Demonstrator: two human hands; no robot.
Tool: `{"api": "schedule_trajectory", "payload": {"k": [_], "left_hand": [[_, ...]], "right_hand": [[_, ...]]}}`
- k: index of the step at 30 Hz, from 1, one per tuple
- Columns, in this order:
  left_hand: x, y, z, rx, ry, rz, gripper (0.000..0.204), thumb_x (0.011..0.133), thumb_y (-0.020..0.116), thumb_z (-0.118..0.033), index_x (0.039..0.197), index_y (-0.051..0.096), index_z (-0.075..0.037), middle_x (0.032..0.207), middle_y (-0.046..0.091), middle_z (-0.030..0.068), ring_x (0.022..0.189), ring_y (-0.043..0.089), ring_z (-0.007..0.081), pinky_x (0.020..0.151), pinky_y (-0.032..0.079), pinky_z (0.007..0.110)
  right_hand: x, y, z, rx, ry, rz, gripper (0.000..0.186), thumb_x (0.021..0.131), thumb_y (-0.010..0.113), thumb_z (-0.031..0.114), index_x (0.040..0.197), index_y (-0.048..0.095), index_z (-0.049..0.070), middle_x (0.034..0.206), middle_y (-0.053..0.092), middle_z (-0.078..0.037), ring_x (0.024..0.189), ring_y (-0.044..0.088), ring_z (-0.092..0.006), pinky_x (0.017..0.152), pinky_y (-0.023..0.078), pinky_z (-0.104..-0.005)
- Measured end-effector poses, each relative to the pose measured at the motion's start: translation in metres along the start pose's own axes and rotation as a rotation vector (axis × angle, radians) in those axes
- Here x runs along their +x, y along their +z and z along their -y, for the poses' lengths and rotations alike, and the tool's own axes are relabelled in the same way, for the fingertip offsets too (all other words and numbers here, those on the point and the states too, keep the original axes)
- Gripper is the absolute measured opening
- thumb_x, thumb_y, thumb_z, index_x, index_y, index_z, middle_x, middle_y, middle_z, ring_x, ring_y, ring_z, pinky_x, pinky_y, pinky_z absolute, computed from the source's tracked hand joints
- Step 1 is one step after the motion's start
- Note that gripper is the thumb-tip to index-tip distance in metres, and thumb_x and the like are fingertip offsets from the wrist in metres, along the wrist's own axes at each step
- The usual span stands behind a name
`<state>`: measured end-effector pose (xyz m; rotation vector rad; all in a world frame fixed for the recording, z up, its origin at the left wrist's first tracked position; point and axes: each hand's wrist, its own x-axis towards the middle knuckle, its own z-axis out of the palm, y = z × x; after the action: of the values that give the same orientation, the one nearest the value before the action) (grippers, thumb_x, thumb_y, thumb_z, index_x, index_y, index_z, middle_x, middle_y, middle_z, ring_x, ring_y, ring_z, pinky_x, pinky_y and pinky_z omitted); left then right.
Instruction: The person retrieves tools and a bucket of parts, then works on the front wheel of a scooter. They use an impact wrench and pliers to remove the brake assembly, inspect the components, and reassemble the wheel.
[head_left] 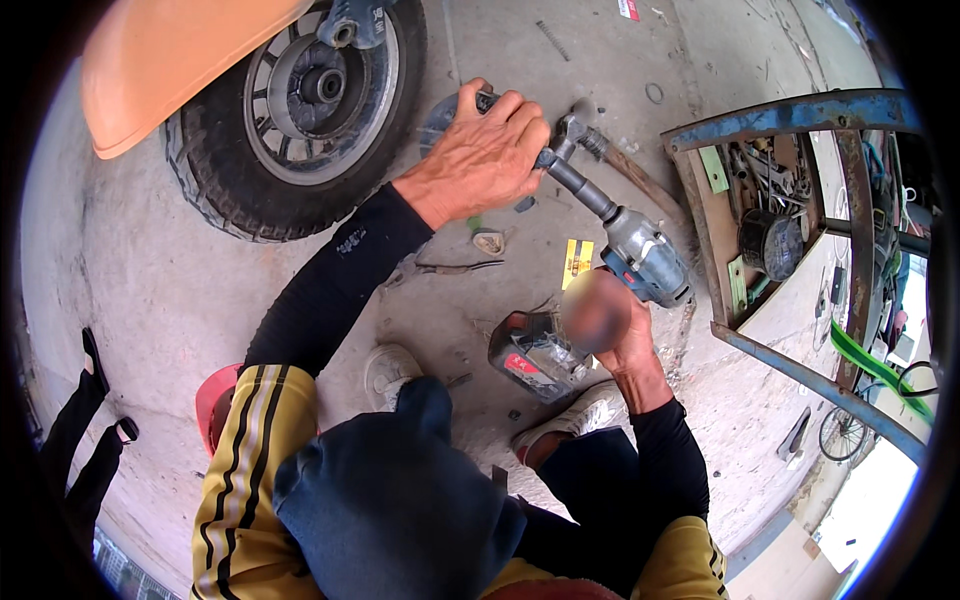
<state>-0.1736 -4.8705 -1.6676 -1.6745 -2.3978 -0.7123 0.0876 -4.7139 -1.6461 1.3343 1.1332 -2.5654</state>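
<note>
My right hand (632,345) is wrapped round the handle of a grey and blue cordless impact wrench (648,255). A blurred patch hides part of that grip, and the wrench's dark battery (530,350) shows below. From the wrench a long socket (585,190) points up and left toward my left hand (490,150). The fingers of that hand are closed round a dark metal part (487,102), mostly hidden under them; I cannot tell its exact kind. A hammer (630,170) with a wooden handle lies just beyond the socket. To the left is a wheel with a black tyre (230,190).
An orange body panel (180,60) overhangs the wheel. At right stands a rusty blue metal frame (790,110) with a tray of loose tools (770,190). A yellow packet (578,262), pliers (455,267) and a spring (553,40) lie on the concrete. Another person's legs (85,440) show far left.
</note>
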Motion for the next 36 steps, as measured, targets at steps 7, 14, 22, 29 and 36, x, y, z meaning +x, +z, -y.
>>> {"api": "schedule_trajectory", "payload": {"k": [7, 14, 22, 29, 36], "left_hand": [[-0.002, -0.001, 0.0, 0.022, -0.001, 0.016, 0.037, 0.083, 0.074, -0.024, 0.106, 0.052, -0.005, 0.115, 0.055, 0.0088, 0.118, 0.052, 0.026, 0.107, 0.032, 0.064], [-0.002, 0.003, 0.001, 0.048, -0.012, 0.036, 0.036, 0.084, 0.074, -0.026, 0.107, 0.055, -0.005, 0.116, 0.056, 0.009, 0.12, 0.051, 0.0256, 0.108, 0.032, 0.064], [-0.004, 0.016, 0.017, 0.114, -0.015, 0.079, 0.037, 0.083, 0.077, -0.03, 0.107, 0.059, -0.007, 0.118, 0.057, 0.0075, 0.123, 0.051, 0.0246, 0.11, 0.03, 0.064], [-0.008, 0.027, 0.041, 0.227, 0.002, 0.189, 0.044, 0.079, 0.083, -0.03, 0.11, 0.062, -0.007, 0.119, 0.058, 0.0057, 0.126, 0.05, 0.0235, 0.116, 0.028, 0.06], [-0.006, 0.024, 0.047, 0.172, 0.025, 0.209, 0.042, 0.081, 0.081, -0.022, 0.116, 0.065, -0.008, 0.126, 0.06, 0.0053, 0.134, 0.049, 0.0225, 0.121, 0.028, 0.053]], "right_hand": [[0.004, -0.01, -0.003, 0.003, -0.037, 0.034, 0.028, 0.102, 0.061, 0.016, 0.124, 0.066, -0.002, 0.098, 0.07, -0.007, 0.078, 0.069, -0.0173, 0.067, 0.058, -0.0327], [0.009, -0.012, -0.009, -0.068, -0.041, 0.013, 0.023, 0.101, 0.062, 0.023, 0.113, 0.065, 0.003, 0.094, 0.066, -0.006, 0.078, 0.067, -0.0181, 0.066, 0.056, -0.0331], [0.022, -0.021, -0.014, -0.01, 0.012, 0.053, 0.022, 0.099, 0.066, 0.026, 0.108, 0.063, 0.006, 0.081, 0.058, -0.001, 0.068, 0.058, -0.0136, 0.058, 0.049, -0.0303], [0.044, -0.012, -0.028, -0.187, 0.169, -0.191, 0.016, 0.095, 0.075, 0.021, 0.102, 0.07, 0.007, 0.081, 0.065, 0.001, 0.061, 0.057, -0.0097, 0.051, 0.048, -0.0284], [0.049, -0.03, -0.042, -0.154, 0.158, -0.185, 0.014, 0.093, 0.077, 0.018, 0.099, 0.071, 0.008, 0.074, 0.064, 0.001, 0.054, 0.056, -0.0107, 0.046, 0.046, -0.0294]]}}
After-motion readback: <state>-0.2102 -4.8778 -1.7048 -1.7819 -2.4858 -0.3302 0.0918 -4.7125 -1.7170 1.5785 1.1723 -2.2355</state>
